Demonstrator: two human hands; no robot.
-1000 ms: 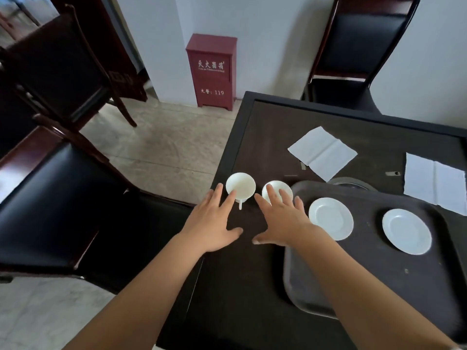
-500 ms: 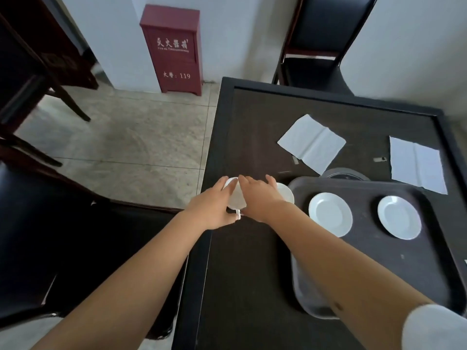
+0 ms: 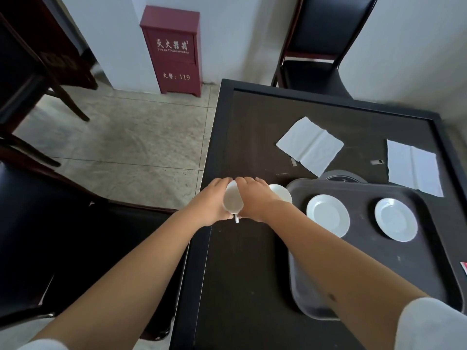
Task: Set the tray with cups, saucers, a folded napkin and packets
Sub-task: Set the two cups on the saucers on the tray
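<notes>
A white cup (image 3: 233,201) is clasped between both hands at the dark desk's (image 3: 247,274) 9 o'clock edge.

The left hand (image 3: 213,202) and right hand (image 3: 254,198) are closed in a grip on the smooth glazed cup; a second cup (image 3: 280,193) is half hidden. Two round glossy saucers (image 3: 328,215) (image 3: 395,219) lie on the matte grey tray (image 3: 424,279); creased paper napkins (image 3: 310,145) (image 3: 412,168) lie at 12 and 1 o'clock. "119" is printed on the red cabinet (image 3: 174,50). Since a second ago, the open hands have closed round the cup.

Place: a dining room, likely a restaurant.
Seating: black padded chairs (image 3: 321,41) beyond the hands (image 3: 232,200), ringing a dark counter (image 3: 252,274).
Safety: red fire-extinguisher cabinet (image 3: 174,50) far ahead, left.
</notes>
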